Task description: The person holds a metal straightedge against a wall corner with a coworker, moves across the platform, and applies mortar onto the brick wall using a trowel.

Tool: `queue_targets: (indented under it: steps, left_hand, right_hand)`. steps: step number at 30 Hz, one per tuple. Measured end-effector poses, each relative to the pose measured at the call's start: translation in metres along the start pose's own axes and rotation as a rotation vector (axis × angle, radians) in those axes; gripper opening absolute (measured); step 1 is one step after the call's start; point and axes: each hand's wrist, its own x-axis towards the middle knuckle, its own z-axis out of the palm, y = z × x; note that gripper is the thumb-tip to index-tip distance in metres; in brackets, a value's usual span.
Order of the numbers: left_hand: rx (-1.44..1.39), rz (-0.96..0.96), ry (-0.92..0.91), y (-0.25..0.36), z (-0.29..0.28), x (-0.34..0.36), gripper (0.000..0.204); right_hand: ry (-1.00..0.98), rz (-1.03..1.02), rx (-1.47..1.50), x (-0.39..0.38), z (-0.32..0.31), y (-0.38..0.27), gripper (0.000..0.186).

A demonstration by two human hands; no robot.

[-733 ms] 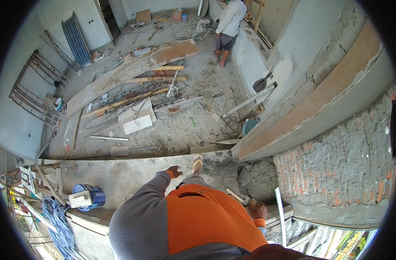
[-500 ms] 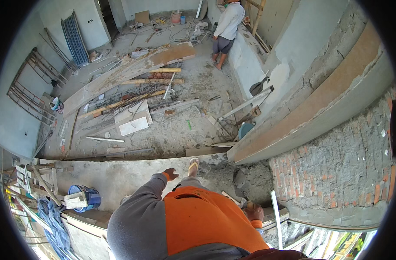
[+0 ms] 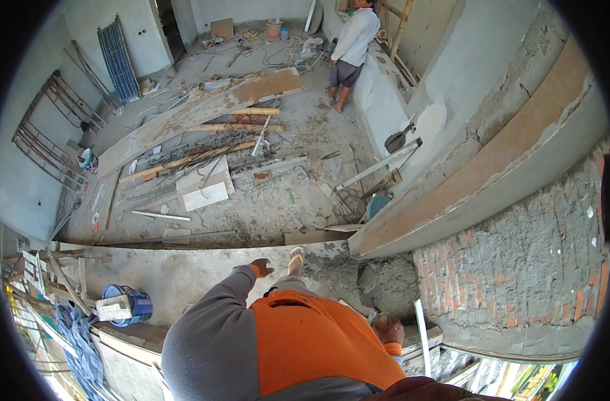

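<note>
On the high concrete ledge point(image 3: 185, 271), close to its unguarded edge: left hand point(image 3: 261, 269) hanging free beside the sandalled foot point(image 3: 295, 257), fingers loosely curled, nothing in it. Right hand point(image 3: 387, 329) down near the heap of wet mortar point(image 3: 385, 294) and the upright metal straightedge point(image 3: 422, 334) — grip impossible to tell, fingers hidden. Just beyond, a part-plastered brick wall point(image 3: 519, 267). Back along the ledge, a blue bucket point(image 3: 128, 301). Far below, a littered floor with planks point(image 3: 198, 110) and another person point(image 3: 352, 47). Likely hazard — a slip on spilled mortar, and a fall over the edge.
</note>
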Motion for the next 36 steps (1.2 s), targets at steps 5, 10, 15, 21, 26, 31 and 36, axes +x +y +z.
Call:
queue_targets:
  steps: [5,10,15,21,26,31,36]
  left_hand:
    - [0.007,0.013,-0.006,0.001,0.0,0.003,0.063]
    - [0.003,0.025,-0.011,0.001,0.003,0.003,0.065]
    - [-0.011,0.013,-0.042,0.003,0.0,0.002,0.066]
    - [-0.036,-0.006,-0.05,0.002,0.001,-0.003,0.065]
    - [-0.017,-0.014,-0.062,-0.001,0.002,-0.007,0.066]
    - [-0.025,-0.004,-0.033,-0.002,-0.002,-0.006,0.066]
    - [-0.026,-0.013,-0.027,-0.004,-0.001,-0.005,0.065]
  right_hand:
    - [-0.025,0.03,-0.021,0.0,-0.003,-0.005,0.038]
    - [-0.007,0.017,0.018,-0.001,-0.002,-0.004,0.037]
    - [0.016,0.014,0.024,-0.003,0.002,0.001,0.037]
    - [0.026,-0.013,0.039,-0.004,0.004,0.002,0.036]
    - [-0.018,0.036,-0.017,-0.007,0.003,-0.002,0.036]
    - [0.006,-0.002,0.018,-0.006,0.001,-0.009,0.036]
    - [-0.014,0.026,0.026,-0.006,0.0,-0.014,0.037]
